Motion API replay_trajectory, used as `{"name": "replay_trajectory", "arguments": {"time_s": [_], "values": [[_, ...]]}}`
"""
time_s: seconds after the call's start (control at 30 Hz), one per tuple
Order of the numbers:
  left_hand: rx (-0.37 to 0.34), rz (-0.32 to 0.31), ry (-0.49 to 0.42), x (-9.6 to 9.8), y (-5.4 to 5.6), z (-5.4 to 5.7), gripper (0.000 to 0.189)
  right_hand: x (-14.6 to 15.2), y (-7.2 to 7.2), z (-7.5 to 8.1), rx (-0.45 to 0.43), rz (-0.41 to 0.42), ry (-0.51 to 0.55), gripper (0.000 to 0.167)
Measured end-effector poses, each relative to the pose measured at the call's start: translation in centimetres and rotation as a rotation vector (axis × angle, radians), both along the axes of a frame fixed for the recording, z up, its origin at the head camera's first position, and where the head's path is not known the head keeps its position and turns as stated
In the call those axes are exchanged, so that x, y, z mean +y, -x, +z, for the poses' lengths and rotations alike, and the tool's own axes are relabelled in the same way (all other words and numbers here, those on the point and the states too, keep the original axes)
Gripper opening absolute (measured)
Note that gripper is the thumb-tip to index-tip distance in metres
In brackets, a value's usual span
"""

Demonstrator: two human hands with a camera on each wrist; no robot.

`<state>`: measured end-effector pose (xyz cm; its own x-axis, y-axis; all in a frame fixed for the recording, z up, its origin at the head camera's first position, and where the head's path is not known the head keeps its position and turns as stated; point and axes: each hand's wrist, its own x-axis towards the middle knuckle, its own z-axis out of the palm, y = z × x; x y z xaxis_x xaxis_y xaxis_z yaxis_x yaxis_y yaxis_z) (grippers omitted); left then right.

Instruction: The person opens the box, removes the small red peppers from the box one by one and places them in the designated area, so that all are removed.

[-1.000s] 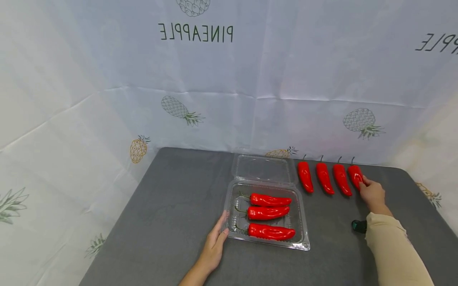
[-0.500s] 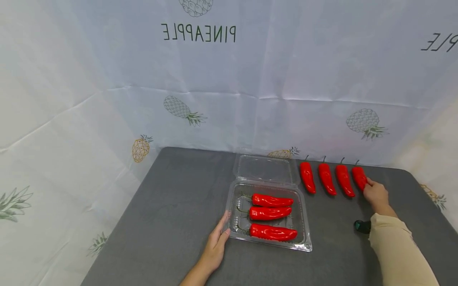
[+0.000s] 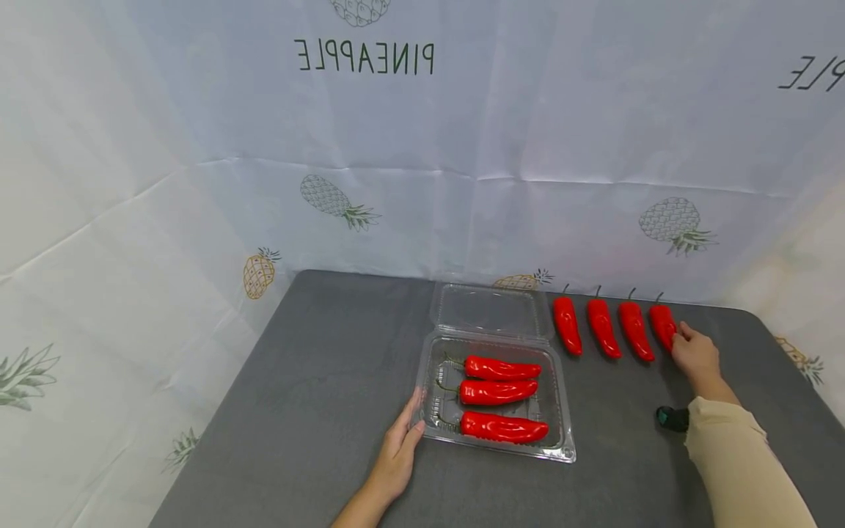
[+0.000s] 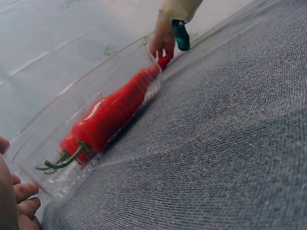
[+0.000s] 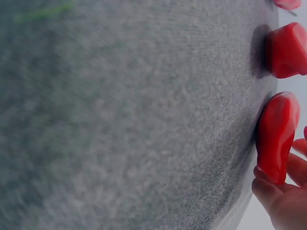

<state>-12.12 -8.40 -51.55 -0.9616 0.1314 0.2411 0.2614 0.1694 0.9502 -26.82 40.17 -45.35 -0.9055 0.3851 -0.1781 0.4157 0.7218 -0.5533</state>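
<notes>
A clear plastic clamshell container (image 3: 561,411) lies with its lid (image 3: 488,309) folded back. Three red peppers, one of them the nearest pepper (image 3: 505,427), lie crosswise in it, stems to the left. My left hand (image 3: 394,451) holds the container's left edge near the front corner; in the left wrist view its curled fingers (image 4: 28,192) are at the wall. At the right, my right hand (image 3: 696,357) pinches the lower tip of the rightmost loose red pepper (image 3: 661,323) between thumb and fingers. That pepper (image 5: 278,129) lies on the cloth in the right wrist view.
Three more red peppers, including the leftmost one (image 3: 567,326), lie in a row between the container and my right hand, stems to the back. A grey cloth covers the table (image 3: 317,352). Behind it hangs a pineapple-print curtain (image 3: 409,139).
The head view has shifted slightly. My right hand has edged a little to the right at the pepper's tip. The peppers, the container and my left hand keep their places.
</notes>
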Motion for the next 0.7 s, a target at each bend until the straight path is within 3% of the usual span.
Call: {"name": "replay_trajectory", "arguments": {"time_s": [0.7], "values": [[-0.010, -0.005, 0.010, 0.0, 0.0, 0.2, 0.048, -2.0, -1.8, 1.3, 0.087, 0.157, -0.017, 0.052]]}}
